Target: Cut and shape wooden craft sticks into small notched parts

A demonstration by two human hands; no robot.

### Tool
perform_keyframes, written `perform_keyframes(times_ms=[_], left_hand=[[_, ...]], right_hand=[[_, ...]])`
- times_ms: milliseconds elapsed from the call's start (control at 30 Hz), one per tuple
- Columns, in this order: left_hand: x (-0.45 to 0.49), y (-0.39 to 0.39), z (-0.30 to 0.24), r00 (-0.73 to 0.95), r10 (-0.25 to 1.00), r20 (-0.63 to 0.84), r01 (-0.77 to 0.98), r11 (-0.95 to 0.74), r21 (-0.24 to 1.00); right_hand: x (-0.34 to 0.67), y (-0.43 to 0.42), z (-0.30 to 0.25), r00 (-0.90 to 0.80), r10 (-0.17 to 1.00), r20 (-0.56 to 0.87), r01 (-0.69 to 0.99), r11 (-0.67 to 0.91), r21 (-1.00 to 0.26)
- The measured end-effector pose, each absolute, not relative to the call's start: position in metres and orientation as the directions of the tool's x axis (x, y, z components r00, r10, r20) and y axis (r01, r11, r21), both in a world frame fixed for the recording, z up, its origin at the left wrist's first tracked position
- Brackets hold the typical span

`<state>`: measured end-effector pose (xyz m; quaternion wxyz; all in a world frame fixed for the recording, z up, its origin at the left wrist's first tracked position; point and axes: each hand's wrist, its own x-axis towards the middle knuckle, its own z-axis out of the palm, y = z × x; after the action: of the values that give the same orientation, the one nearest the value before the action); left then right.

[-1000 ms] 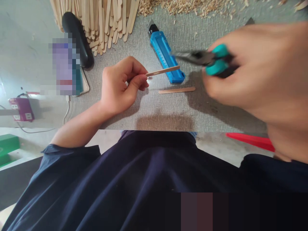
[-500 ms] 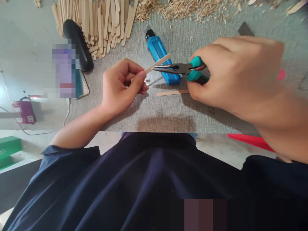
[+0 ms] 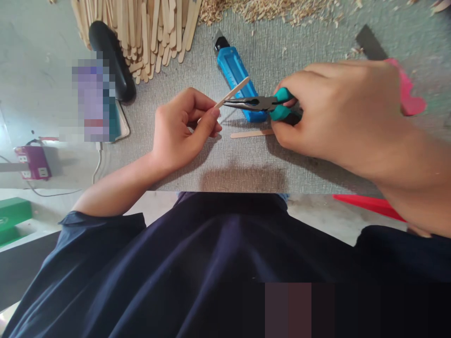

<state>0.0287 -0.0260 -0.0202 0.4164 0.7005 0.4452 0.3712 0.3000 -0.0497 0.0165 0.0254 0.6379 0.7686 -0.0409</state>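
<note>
Pinching 1 wooden stick (image 3: 234, 91) over the blue cutter (image 3: 231, 66): left hand (image 3: 186, 130). Right hand (image 3: 333, 111), right of cutter, clenched round pliers (image 3: 262, 103).

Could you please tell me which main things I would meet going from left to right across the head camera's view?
Purple socket box, white cable, left hand holding a wooden stick, pliers, right hand gripping those pliers.
</note>
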Motion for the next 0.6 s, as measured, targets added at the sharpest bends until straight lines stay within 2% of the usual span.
perform_keyframes(times_ms=[167, 333, 500, 600], left_hand=[[0.028, -0.025, -0.016, 0.365, 0.916, 0.167, 0.31, -0.288, 0.906], [0.024, -0.02, -0.01, 0.435, 0.892, 0.126, 0.421, -0.325, 0.847], [0.02, -0.018, -0.012, 0.474, 0.852, 0.222, 0.494, -0.465, 0.735], [0.019, -0.019, -0.011, 0.486, 0.842, 0.237, 0.499, -0.489, 0.715]], right_hand=[[0.298, -0.047, 0.019, -0.186, 0.969, -0.162, 0.982, 0.179, -0.058], [0.299, -0.048, 0.014, -0.201, 0.968, -0.151, 0.979, 0.195, -0.052], [0.304, -0.044, 0.012, -0.146, 0.985, -0.091, 0.989, 0.143, -0.042], [0.303, -0.04, 0.016, -0.108, 0.987, -0.116, 0.994, 0.107, -0.02]])
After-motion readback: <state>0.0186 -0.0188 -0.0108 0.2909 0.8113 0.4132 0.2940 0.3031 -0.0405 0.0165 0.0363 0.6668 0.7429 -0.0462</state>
